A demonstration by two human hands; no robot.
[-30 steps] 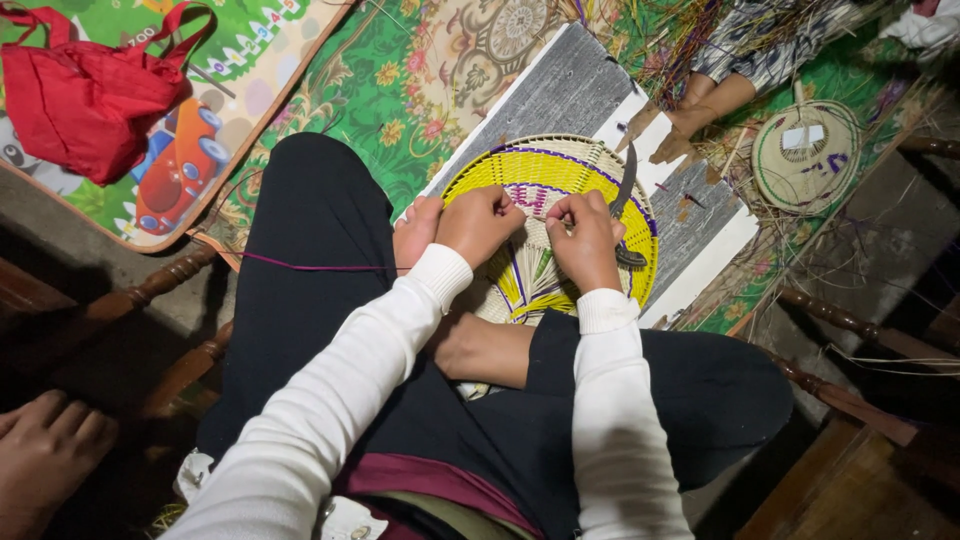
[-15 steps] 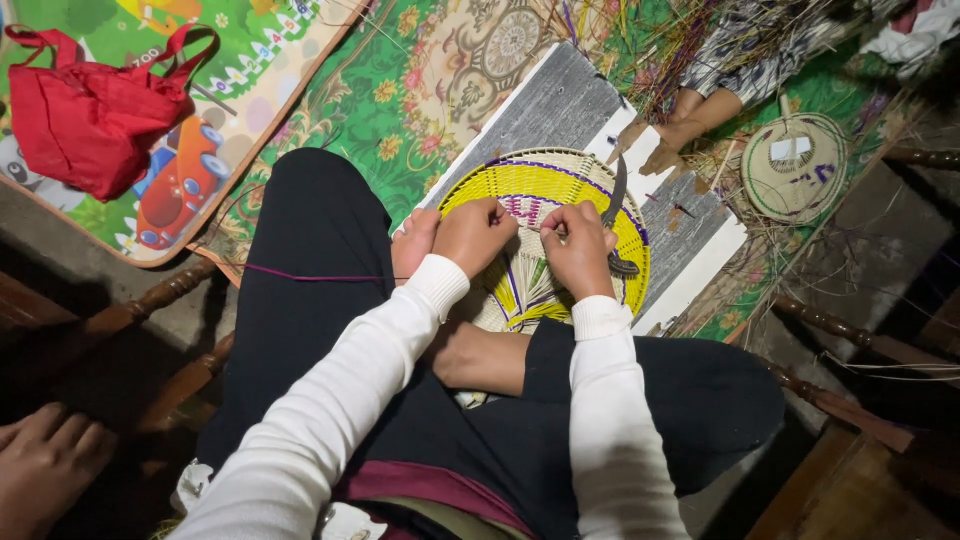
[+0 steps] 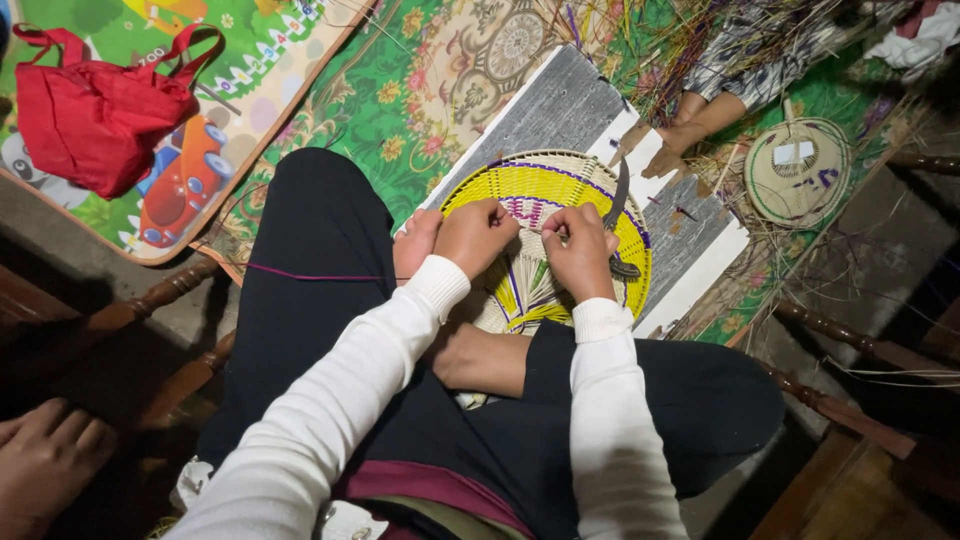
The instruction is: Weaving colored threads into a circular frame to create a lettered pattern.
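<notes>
A round woven mat in yellow, cream and purple lies on my lap and on a grey board. My left hand pinches strands at the mat's middle, fingers closed on the weave. My right hand sits just beside it, also gripping the mat's strands. A dark blade-like tool rests on the mat just right of my right hand; whether that hand holds it is unclear. My legs in black trousers are crossed under the mat, with bare feet beneath.
A red bag lies on a colourful play mat at the upper left. A smaller round woven piece and loose straw lie at the upper right beside another person's foot. Another person's hand shows at the lower left. Wooden chair rails stand at right.
The view has shifted slightly. Both hands stay on the mat's middle, working the strands with small finger movements.
</notes>
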